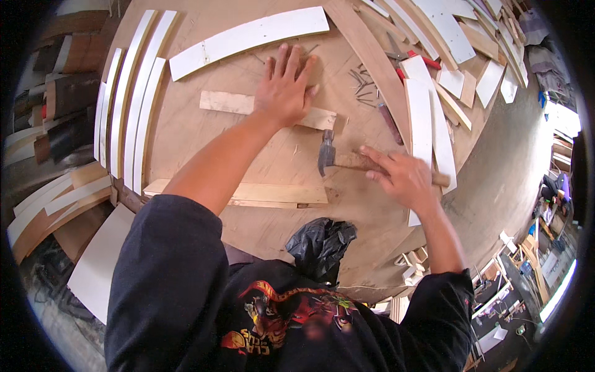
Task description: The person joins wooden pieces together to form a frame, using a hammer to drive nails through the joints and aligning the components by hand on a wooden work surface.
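My left hand (286,93) lies with spread fingers near the middle of the worktable (248,155). Its heel and wrist rest across a short, narrow wooden strip (226,101), hiding the strip's middle. A claw hammer (350,160) lies on its side beyond the strip's right end, its head pointing left. Over its wooden handle is my right hand (403,177), slightly blurred, with thumb and forefinger stretched out on either side and not wrapped round it. A curved white-faced board (248,40) lies just past my left fingertips.
Loose nails (362,84) and a dark rod-like tool (390,124) lie to the right. Red-handled pliers (424,60) rest among white offcuts. Long white strips (130,105) stand at left. A pale wooden bar (266,193) and black plastic bag (321,242) are nearest me.
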Motion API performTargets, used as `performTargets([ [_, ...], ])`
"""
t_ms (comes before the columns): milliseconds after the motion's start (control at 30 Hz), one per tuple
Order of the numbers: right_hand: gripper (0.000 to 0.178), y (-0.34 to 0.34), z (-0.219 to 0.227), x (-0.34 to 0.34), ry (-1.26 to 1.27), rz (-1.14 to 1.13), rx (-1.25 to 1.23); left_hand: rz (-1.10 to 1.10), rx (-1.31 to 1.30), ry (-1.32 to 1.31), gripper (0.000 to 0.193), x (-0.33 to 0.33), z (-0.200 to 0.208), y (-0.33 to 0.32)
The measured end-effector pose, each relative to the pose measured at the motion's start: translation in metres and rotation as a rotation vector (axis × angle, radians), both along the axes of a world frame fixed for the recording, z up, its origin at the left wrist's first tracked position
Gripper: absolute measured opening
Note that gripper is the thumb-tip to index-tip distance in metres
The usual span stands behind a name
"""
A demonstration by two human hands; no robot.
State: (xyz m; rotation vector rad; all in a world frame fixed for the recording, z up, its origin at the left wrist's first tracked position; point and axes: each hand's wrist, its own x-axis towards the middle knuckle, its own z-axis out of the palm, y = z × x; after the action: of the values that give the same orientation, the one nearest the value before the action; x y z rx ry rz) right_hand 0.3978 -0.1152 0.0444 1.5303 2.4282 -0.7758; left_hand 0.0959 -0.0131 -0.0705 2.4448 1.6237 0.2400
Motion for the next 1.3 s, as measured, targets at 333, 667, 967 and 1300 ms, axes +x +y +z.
performTargets([
  [333, 0.057, -0.093, -0.027, -0.062, 0.529, -0.794, -0.057, 0.022, 0.054, 0.002, 0.065, -0.004, -0.006, -0.002],
  [667, 0.059, -0.096, -0.025, -0.086, 0.563, -0.674, 0.357, 0.023, 0.087, -0.022, 0.061, -0.002, -0.007, -0.002],
  [967, 0.058, -0.09, -0.038, -0.09, 0.435, -0.67, 0.154, 0.03, 0.039, -0.01, 0.059, 0.0, -0.011, -0.003],
  [1300, 0.054, -0.094, -0.024, -0.09, 0.482, -0.698, 0.216, 0.04, 0.012, -0.009, 0.059, -0.003, -0.004, -0.002],
])
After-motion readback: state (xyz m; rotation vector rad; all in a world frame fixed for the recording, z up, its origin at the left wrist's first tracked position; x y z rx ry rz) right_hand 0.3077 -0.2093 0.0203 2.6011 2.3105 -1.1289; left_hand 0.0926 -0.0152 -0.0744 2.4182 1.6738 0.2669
